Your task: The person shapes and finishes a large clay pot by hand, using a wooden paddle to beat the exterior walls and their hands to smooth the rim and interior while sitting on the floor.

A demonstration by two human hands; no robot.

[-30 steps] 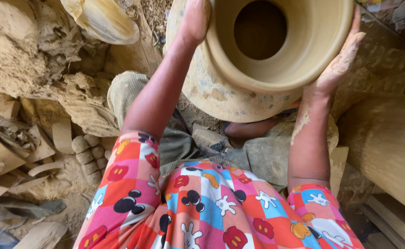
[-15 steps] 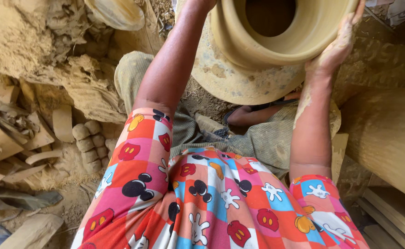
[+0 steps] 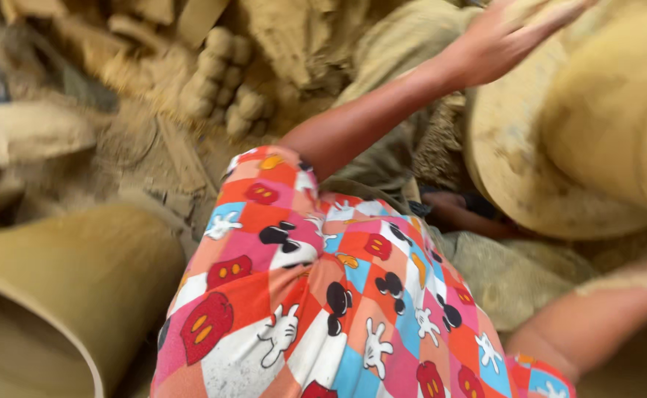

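One big clay pot [image 3: 603, 125], pale tan and unfired, fills the upper right of the view, tipped so its flat base faces the person. A second large clay cylinder [image 3: 58, 295] lies on its side at lower left. Between them spreads the person's bright patchwork garment [image 3: 323, 302]. The left arm runs straight from the lap up to the pot, and the left hand [image 3: 511, 33] lies flat on the pot's upper side, fingers [image 3: 552, 18] spread wide and pressed on the clay. The right forearm [image 3: 603, 313] reaches off the right edge, so its hand is out of view. Small clay lumps [image 3: 227, 81] sit at upper left.
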